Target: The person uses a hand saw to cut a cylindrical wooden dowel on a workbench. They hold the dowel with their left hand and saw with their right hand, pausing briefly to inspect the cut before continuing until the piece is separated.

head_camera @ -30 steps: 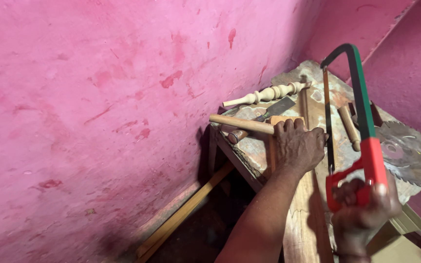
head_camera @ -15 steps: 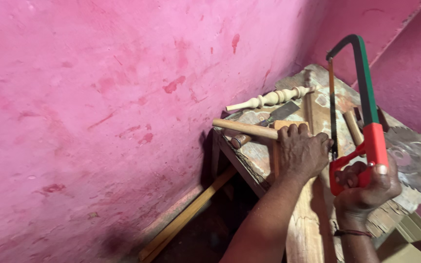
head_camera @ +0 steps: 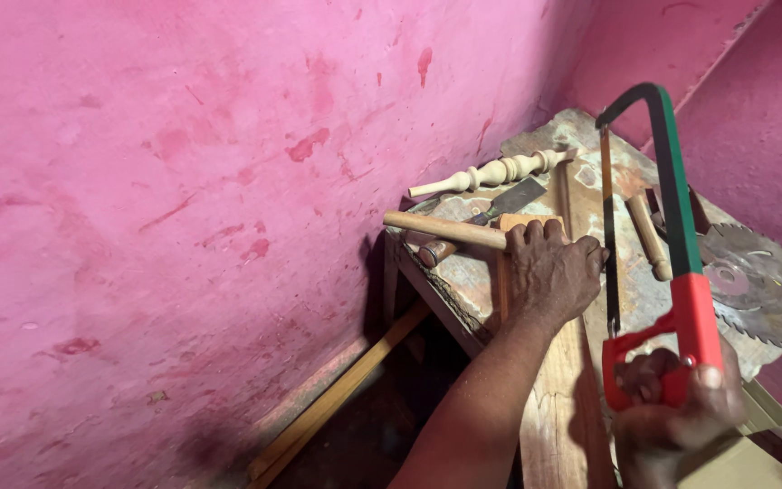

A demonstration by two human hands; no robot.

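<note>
My right hand [head_camera: 676, 412] grips the red handle of a hacksaw [head_camera: 672, 226] with a green and black frame; its blade stands upright just right of my left hand. My left hand [head_camera: 554, 272] presses palm down on a long wooden plank [head_camera: 558, 398] that lies on a worn workbench [head_camera: 463, 281]. Under its fingers lies a small reddish wooden block [head_camera: 531, 221]. A round wooden dowel [head_camera: 441, 228] lies across the bench, its end at my left fingertips.
A turned wooden spindle [head_camera: 491, 174] lies at the bench's far edge by the pink wall [head_camera: 183, 181]. A chisel with a wide blade [head_camera: 491, 213], a wooden handle [head_camera: 649, 237] and a circular saw blade [head_camera: 753, 281] are on the bench. A wooden strip [head_camera: 337, 398] leans on the floor below.
The hacksaw and my right hand have moved slightly left, closer to my left hand. My left hand has stayed pressed on the plank.
</note>
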